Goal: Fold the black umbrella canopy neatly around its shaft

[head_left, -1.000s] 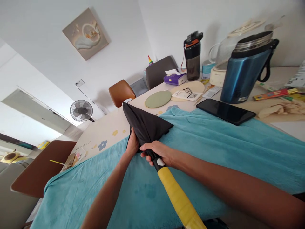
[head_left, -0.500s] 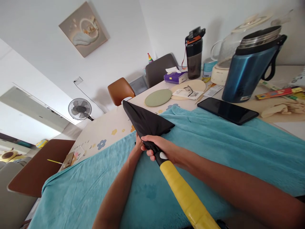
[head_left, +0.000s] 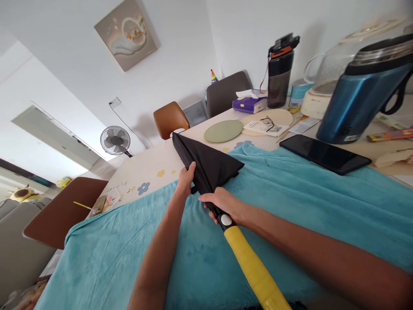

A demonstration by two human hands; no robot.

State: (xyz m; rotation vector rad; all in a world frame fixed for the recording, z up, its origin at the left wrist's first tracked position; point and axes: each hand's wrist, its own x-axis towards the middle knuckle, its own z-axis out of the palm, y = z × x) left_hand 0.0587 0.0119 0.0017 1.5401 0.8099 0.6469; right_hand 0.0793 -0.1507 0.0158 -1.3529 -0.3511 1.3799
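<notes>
A folded black umbrella (head_left: 214, 161) with a yellow-wrapped handle (head_left: 254, 267) points away from me over a turquoise blanket (head_left: 122, 254). Its canopy cloth is loose and flares out to the right. My right hand (head_left: 222, 202) is closed round the lower end of the umbrella, just above a white button (head_left: 226, 220) on the black collar. Farther up, at the canopy's left edge, my left hand (head_left: 186, 178) grips the black cloth, thumb on top; its other fingers are partly hidden.
Right of the umbrella a black phone (head_left: 324, 153) lies at the blanket's edge, near a blue tumbler (head_left: 361, 94). Behind are a dark bottle (head_left: 280, 77), a purple tissue box (head_left: 248, 104), glasses (head_left: 270, 124) and a green oval mat (head_left: 223, 131). A brown chair (head_left: 64, 211) stands at left.
My left hand has come up from beneath the umbrella to the canopy's left edge. The right hand keeps its hold near the collar, and the white button now shows fully. The view has shifted left.
</notes>
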